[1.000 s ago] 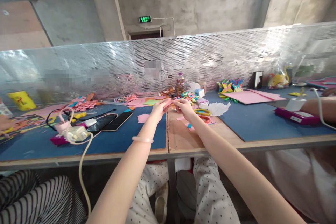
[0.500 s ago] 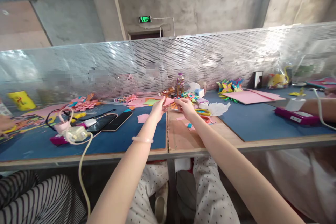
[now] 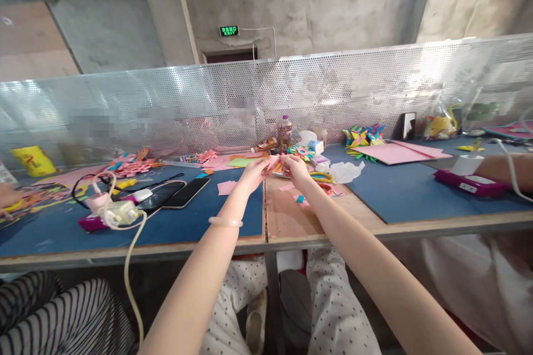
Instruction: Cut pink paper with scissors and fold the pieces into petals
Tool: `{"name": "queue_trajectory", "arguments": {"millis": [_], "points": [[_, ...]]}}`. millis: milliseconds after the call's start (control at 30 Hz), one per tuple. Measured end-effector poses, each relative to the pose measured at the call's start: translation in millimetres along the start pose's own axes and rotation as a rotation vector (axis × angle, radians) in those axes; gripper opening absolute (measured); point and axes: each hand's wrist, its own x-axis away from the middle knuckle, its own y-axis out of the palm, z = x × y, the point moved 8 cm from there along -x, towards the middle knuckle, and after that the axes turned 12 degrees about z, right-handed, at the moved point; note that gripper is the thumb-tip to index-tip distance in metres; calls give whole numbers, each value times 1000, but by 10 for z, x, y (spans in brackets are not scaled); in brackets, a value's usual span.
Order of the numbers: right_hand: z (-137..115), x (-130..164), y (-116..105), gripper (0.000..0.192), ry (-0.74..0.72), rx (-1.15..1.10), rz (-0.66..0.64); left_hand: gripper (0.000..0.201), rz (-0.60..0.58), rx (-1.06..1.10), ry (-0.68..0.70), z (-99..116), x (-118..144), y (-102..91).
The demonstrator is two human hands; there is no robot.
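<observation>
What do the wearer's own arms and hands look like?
The left arm and right arm show no sleeves. A smooth, whitish, ring-shaped bangle circles the left one; none shows on the right. The left hand and right hand are ungloved.

The head camera looks forward and down from above the person's lap (image 3: 339, 297), along both arms (image 3: 200, 266) to the left hand (image 3: 253, 175) and right hand (image 3: 296, 172); the bench (image 3: 300, 223) crosses mid-view, the wall (image 3: 341, 3) farther off.
</observation>
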Motion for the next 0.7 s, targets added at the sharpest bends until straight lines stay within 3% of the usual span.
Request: {"name": "queue_trajectory", "arguments": {"millis": [200, 367, 567, 700], "points": [[17, 24, 26, 25, 61, -14, -2, 31, -108, -101, 45, 7, 42, 81], [30, 49, 102, 25, 14, 73, -88, 33, -46, -152, 54, 19, 45, 25], [29, -17, 17, 9, -98, 174, -6, 25, 87, -201, 56, 33, 36, -60], [41, -12, 35, 7, -89, 183, -38, 22, 56, -181, 69, 37, 36, -34]]}}
